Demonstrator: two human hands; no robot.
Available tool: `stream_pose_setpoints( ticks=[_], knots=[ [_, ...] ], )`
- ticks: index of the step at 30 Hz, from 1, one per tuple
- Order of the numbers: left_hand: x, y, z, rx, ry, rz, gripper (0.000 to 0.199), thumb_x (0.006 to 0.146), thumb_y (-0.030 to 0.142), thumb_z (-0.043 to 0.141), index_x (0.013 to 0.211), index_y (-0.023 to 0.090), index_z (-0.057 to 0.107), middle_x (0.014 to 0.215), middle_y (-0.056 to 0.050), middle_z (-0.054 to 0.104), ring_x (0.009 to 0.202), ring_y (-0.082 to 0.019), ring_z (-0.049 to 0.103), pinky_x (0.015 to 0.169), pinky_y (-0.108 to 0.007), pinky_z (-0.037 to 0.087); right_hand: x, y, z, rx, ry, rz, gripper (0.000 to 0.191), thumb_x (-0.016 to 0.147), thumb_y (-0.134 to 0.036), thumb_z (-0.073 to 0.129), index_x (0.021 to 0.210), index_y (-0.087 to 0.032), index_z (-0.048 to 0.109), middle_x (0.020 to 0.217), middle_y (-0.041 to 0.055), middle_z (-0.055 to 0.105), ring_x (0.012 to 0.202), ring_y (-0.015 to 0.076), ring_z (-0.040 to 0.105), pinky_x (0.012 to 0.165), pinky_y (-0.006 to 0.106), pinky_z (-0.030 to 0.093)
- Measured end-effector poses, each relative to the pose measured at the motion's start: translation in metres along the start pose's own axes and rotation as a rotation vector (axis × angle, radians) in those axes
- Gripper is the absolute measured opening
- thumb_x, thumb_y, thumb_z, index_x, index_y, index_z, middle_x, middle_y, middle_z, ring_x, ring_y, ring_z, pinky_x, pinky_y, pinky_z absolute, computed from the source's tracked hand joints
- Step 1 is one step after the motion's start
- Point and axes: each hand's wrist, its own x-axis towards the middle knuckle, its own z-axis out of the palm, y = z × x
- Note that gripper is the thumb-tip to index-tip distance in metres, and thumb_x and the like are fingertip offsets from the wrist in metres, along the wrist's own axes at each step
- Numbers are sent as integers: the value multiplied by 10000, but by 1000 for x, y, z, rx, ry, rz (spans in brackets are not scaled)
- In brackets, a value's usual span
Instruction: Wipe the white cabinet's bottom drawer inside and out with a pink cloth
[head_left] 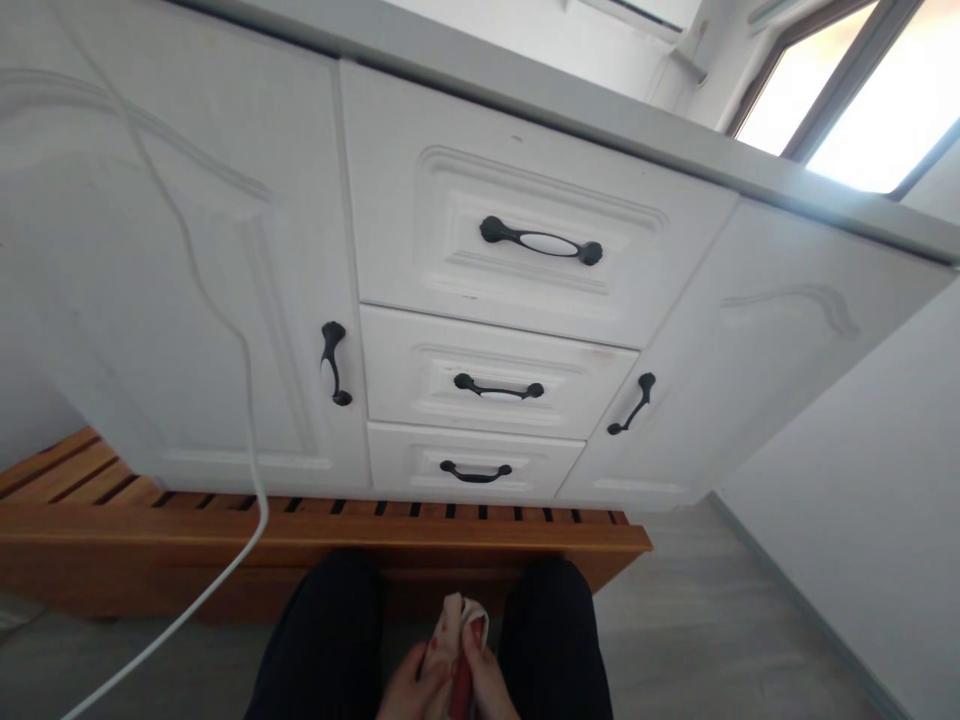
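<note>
Low in the head view, between my knees, both hands are closed on a pale cloth (pixel 448 632) with red spots. My left hand (pixel 410 685) grips its left side with bent fingers. On the other side, my right hand (pixel 489 678) has its thumb laid along the fabric. A red strip (pixel 463 685) shows between the hands; whether it belongs to the cloth or is a separate thing, I cannot tell. The cloth's top end is bunched and folded over, and its lower part runs out of the picture.
A white cabinet (pixel 502 325) with dark handles stands in front, its drawers and doors shut. Below it is a slatted wooden frame (pixel 300 525) close to my knees. A white cable (pixel 251 430) hangs across the left side. A window (pixel 825 90) is at upper right.
</note>
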Motion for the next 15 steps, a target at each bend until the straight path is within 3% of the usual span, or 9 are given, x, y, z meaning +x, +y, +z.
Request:
stream_pose_setpoints(
  ticks=[6, 10, 15],
  knots=[
    [2, 1, -1, -12, 62, 18, 536, 599, 746, 499, 701, 229, 600, 743, -50, 682, 813, -252, 656, 750, -331, 510, 1, 11, -2, -158, 75, -46, 730, 437, -788, 757, 803, -162, 677, 746, 91, 714, 808, 315, 694, 838, 426, 507],
    [-1, 7, -3, 10, 86, 61, 550, 622, 759, 476, 674, 226, 600, 736, -50, 663, 801, -248, 627, 763, -337, 487, -3, 9, 2, -229, 100, -106, 622, 507, -697, 765, 816, -163, 688, 779, 94, 726, 848, 322, 681, 820, 410, 495],
    [-6, 13, -1, 22, 64, 99, 543, 656, 762, 459, 707, 233, 567, 721, -29, 646, 773, -224, 631, 749, -313, 496, -10, 7, 8, -262, 71, -159, 653, 580, -731, 708, 890, -156, 717, 854, 113, 740, 917, 347, 686, 823, 411, 499]
  ],
)
